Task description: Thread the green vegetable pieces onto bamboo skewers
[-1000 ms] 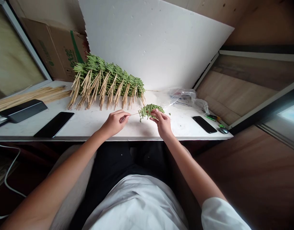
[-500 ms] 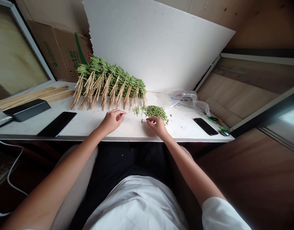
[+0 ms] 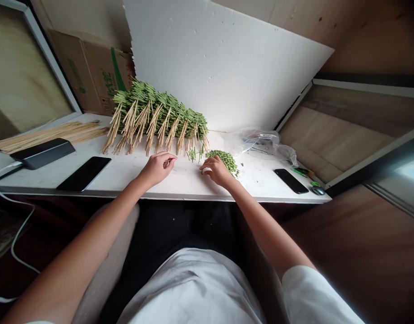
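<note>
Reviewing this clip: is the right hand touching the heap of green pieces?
Cannot tell: the head view shows the right hand overlapping the heap, hiding any contact or gap.

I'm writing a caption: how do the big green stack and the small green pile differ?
The big stack is tall, long and laid in rows; the small pile is low and loose. Pale sticks jut from the stack's front; none show in the pile. The pile lies by the right hand, the stack farther back. Both have short green pieces and sit on the white table.
</note>
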Action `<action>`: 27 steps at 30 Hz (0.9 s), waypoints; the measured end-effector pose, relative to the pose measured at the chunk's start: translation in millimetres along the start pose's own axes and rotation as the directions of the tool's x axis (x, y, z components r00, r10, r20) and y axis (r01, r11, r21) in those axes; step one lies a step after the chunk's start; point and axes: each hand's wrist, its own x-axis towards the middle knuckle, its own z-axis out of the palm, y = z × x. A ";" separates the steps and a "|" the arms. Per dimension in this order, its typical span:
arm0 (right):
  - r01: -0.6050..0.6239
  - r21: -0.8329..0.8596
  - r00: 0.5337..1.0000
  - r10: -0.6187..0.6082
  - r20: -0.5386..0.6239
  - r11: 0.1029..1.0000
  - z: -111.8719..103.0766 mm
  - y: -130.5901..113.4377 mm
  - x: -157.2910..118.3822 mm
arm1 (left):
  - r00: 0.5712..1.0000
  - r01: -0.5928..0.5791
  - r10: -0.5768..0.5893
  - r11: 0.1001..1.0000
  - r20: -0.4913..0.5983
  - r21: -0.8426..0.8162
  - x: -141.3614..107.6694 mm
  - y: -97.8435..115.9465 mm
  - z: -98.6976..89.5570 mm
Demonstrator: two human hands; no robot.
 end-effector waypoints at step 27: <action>-0.460 -0.137 0.883 0.435 -0.175 0.877 -49.0 81.8 14.7 | 0.997 0.067 -0.066 0.997 0.036 -0.032 -1.4 -13.4 -2.3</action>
